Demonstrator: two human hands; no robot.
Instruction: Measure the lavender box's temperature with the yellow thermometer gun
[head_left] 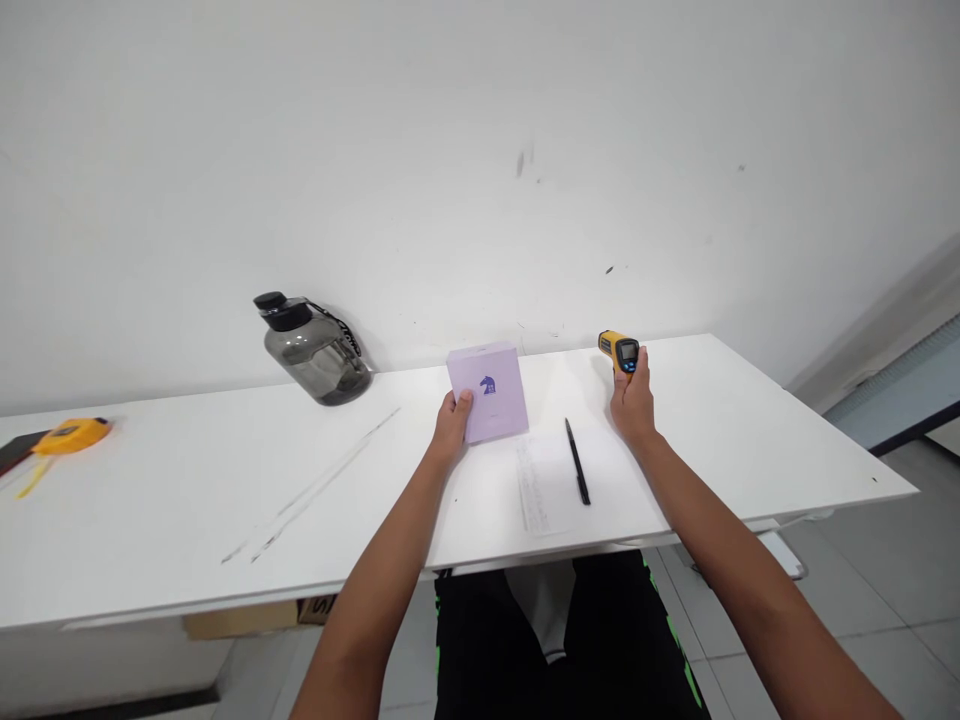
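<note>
Left hand (452, 424) grips lilac box (501, 405), fingers mostly hidden; horse-head logo (487, 384), lettering (492, 391) illegible. Right hand (634, 404) grips infrared thermometer (616, 345), display (629, 352) unreadable. Near: paper (555, 485), handwriting (531, 485) indecipherable.

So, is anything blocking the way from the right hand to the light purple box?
Nothing visible stands between the right hand, gripping a yellow-and-black pistol-shaped device, and the light purple box in the left hand. A slim black pen and white written-on paper lie nearer the person, off that path.

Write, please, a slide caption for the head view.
Left hand holds a lilac box; right hand holds a yellow-black handheld device; a black pen lies on paper.
</note>
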